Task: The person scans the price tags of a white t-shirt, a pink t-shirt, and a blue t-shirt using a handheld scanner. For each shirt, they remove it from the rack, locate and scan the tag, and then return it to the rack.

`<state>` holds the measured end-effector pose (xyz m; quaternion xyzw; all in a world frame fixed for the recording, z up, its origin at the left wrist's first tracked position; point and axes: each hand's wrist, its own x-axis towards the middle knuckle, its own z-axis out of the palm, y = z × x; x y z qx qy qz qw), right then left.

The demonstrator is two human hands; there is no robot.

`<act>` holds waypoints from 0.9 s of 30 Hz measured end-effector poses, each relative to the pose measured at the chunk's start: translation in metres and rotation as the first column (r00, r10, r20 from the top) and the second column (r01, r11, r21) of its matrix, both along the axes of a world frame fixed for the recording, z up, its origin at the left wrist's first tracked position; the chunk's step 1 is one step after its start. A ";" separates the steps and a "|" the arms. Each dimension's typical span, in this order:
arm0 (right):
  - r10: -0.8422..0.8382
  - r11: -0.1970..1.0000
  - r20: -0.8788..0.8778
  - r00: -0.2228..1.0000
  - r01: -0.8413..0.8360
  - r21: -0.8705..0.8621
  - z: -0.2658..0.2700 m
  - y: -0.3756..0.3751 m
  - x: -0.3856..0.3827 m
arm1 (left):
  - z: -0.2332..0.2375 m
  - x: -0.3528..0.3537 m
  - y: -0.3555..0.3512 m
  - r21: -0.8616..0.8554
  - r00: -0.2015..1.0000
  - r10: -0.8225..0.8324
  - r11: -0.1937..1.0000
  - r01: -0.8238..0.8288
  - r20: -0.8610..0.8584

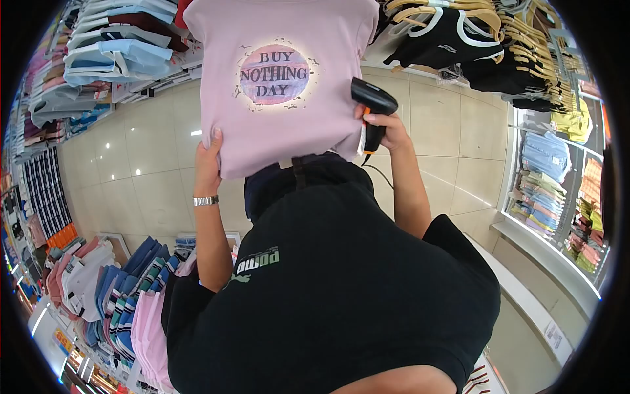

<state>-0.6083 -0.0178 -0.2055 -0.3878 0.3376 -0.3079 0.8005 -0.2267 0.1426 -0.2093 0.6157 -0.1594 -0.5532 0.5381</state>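
Pink shirt (282,88) lettered "BUY NOTHING DAY"; left hand (209,161) grips its edge; right hand (392,129) grips black scanner (377,100).

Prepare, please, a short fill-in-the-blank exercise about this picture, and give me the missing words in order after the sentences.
1. The print on the pink shirt says BUY ____ DAY.
2. The scanner is held in the person's ____ hand.
3. The silver band is on the ____ wrist.
4. The top that the person wears is mostly ____ in colour.

Missing words: NOTHING; right; left; black.
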 end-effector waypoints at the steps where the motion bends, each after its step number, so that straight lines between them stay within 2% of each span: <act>1: -0.026 1.000 0.003 1.000 0.026 -0.004 0.005 -0.003 -0.002 | 0.001 0.004 -0.001 -0.011 1.000 0.010 1.000 -0.010 0.024; 6: -0.153 0.988 0.080 0.985 0.153 -0.001 0.002 -0.020 -0.019 | 0.007 0.019 -0.003 -0.034 0.989 0.089 0.996 -0.086 0.119; 10: -0.179 0.980 0.217 0.960 0.156 0.121 -0.004 -0.033 -0.038 | 0.008 0.033 -0.003 -0.067 0.979 0.152 0.987 -0.144 0.135; 14: -0.203 0.977 0.224 0.953 0.183 0.108 -0.011 -0.042 -0.057 | 0.010 0.049 0.001 -0.086 0.967 0.190 0.980 -0.177 0.171; 18: -0.203 0.978 0.125 0.971 0.196 0.071 -0.009 -0.041 -0.055 | 0.007 0.054 0.003 -0.050 0.965 0.183 0.983 -0.177 0.187; 22: -0.077 0.996 -0.021 0.997 0.078 0.042 -0.008 -0.034 -0.040 | 0.005 0.036 0.000 -0.020 0.982 0.126 0.992 -0.124 0.143; 27: 0.062 0.995 0.093 0.994 -0.069 0.072 -0.004 -0.025 -0.022 | -0.001 0.016 0.002 -0.051 0.999 0.046 0.998 -0.046 0.002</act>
